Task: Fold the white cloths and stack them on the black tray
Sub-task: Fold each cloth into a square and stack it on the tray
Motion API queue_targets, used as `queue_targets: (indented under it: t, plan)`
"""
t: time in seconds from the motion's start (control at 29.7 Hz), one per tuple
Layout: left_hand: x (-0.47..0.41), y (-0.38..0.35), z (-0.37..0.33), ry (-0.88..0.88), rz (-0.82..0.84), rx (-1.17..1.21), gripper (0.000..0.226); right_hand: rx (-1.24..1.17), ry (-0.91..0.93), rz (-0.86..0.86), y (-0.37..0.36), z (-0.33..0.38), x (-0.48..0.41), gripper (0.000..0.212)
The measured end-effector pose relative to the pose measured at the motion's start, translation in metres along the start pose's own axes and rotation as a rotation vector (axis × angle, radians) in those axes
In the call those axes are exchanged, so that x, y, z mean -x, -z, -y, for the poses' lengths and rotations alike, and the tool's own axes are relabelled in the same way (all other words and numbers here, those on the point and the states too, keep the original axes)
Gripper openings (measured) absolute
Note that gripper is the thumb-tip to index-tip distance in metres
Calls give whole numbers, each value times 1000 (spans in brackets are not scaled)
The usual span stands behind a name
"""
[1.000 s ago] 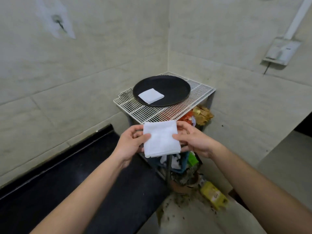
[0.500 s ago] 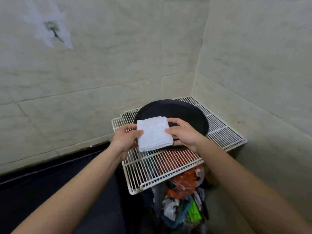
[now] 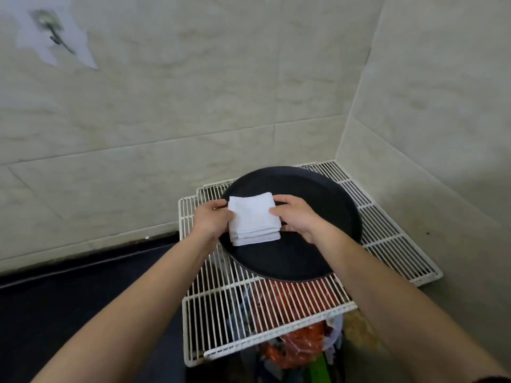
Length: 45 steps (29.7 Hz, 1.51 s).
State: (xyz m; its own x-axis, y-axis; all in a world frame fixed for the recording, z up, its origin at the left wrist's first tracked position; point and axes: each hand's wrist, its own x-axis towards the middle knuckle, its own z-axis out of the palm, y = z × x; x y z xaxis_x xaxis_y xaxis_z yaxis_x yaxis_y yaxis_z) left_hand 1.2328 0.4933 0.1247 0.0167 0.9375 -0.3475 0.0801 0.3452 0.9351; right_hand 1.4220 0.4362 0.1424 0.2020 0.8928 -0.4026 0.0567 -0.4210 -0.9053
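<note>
I am watching through the head camera as both hands are working over the black tray (image 3: 276, 261), which is sitting on a white wire rack (image 3: 387, 239) pushed into the corner of the tiled walls. The folded white cloth (image 3: 253, 217) is lying between the hands, over the left rear part of the tray and close to its left rim. The left hand (image 3: 211, 221) is pinching the cloth's left edge, and the right hand (image 3: 297, 218) is pinching its right edge. Each thumb is lying on top, while the other fingers are curling out of sight underneath (so I cannot tell how deep they are reaching).

The cloth is close to square. Its slightly longer side is running away from me, and its layered edge is facing me. I cannot tell whether those layers are folds of one cloth or a second cloth lying below it. The near edge is looking as if it is resting on the tray floor.

What matters for the next move, as I am judging it, is that the cloth is sitting squarely between the two hands. Neither hand is nearer to it than the other, and the tray is directly beneath. Letting go calls for both hands drawing outward, left and right, level with the tray, so that the fingers underneath are not dragging the folds open.
</note>
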Motion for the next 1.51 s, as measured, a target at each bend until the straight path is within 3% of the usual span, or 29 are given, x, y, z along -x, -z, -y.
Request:
queue_targets:
  t: [0.5, 0.71, 0.81, 0.91, 0.98, 1.04, 1.11, 1.28, 1.51]
  plan:
    - [7, 4, 16, -177, -53, -358, 33, 341, 161, -121, 6, -19, -17, 44]
    - [11, 4, 22, -311, -22, -661, 29, 469, 176, -129, 3, -31, -14, 42]
    - [15, 8, 13, -327, -8, -644, 32, 556, 215, -138, 4, -26, -10, 40]
    - [21, 25, 0, -517, -46, -747, 45, 768, 394, -232, 6, -11, -3, 45]
    - [26, 46, -8, -685, -158, -1031, 59, 925, 566, -311, 2, 1, 2, 53]
    - [32, 71, -17, -743, -267, -1313, 69, 1096, 731, -396, -9, 16, 5, 60]
    - [41, 100, -21, -735, -366, -1423, 75, 1186, 847, -408, -31, 31, 8, 65]
    - [86, 187, -3, -613, -573, -1499, 77, 1207, 1003, -248, -123, 44, 11, 70]
    - [186, 357, 60, -220, -865, -1505, 74, 1195, 1223, 88, -312, 34, 60, 74]
